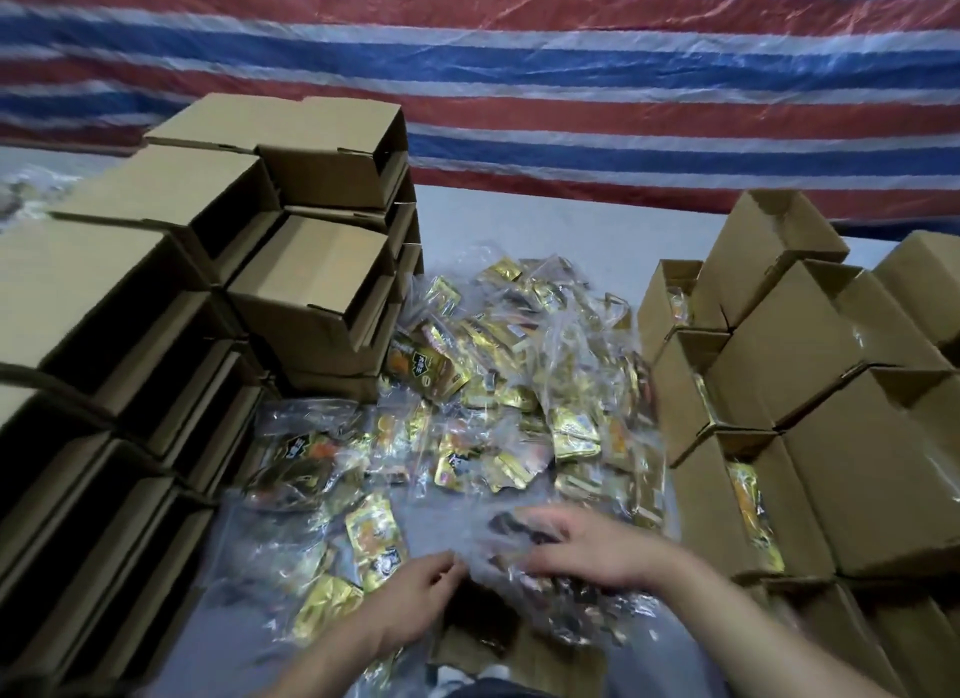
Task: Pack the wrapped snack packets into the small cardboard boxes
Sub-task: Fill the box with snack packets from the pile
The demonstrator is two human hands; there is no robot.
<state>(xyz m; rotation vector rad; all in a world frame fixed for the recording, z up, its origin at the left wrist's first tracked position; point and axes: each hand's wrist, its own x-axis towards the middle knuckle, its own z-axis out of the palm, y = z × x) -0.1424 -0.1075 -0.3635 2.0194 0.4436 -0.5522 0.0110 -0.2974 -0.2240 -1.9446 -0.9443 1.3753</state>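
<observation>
A heap of clear-wrapped snack packets [498, 385] with gold and orange sachets inside covers the middle of the floor. My left hand [415, 588] pinches the edge of a clear wrapped packet [519, 557] low in the view. My right hand [587, 547] lies over the same packet with fingers curled on it. A small open cardboard box [478, 635] sits just below the two hands, partly hidden by them. Empty boxes [311, 282] are stacked at the left. Boxes [748, 495] at the right stand open with packets showing inside.
A red, white and blue striped tarp [571, 74] hangs behind. Grey floor [519, 219] shows beyond the heap. The box stacks wall in the left and right sides, leaving a narrow lane in the middle filled with packets.
</observation>
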